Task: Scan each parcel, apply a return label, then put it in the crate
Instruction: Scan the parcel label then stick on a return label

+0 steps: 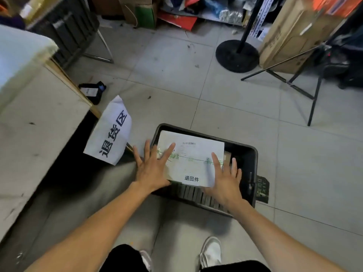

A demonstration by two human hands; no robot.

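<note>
- Two hands are hovering at the parcel [191, 160], which is lying flat across the top of the dark crate [252, 154] on the floor, just ahead of the person's feet; its long axis is running left to right, from the crate's left wall toward the right wall, tilted slightly so its far right corner is sitting deeper toward the far rim
- left hand [152, 167] is spreading its fingers straight, palm down, over the parcel's near left corner; fingertips are reaching onto the white face, nothing is being gripped
- right hand [225, 177] is likewise flat and released, fingers straight, lying over the parcel's near right corner; whether the palms are actually touching the paper or just above it I cannot tell
- return label [191, 178] with printed characters is showing near the parcel's near edge, between the two hands; a barcode [189, 143] is sitting toward the far edge
- both hands are about equally near, one at each end of the long axis; judging from this, the parcel is looking already placed, and the coming move is probably a withdrawal straight back toward the body
- white sign [112, 132] is hanging off the table corner [86, 103] just left of the crate
</note>
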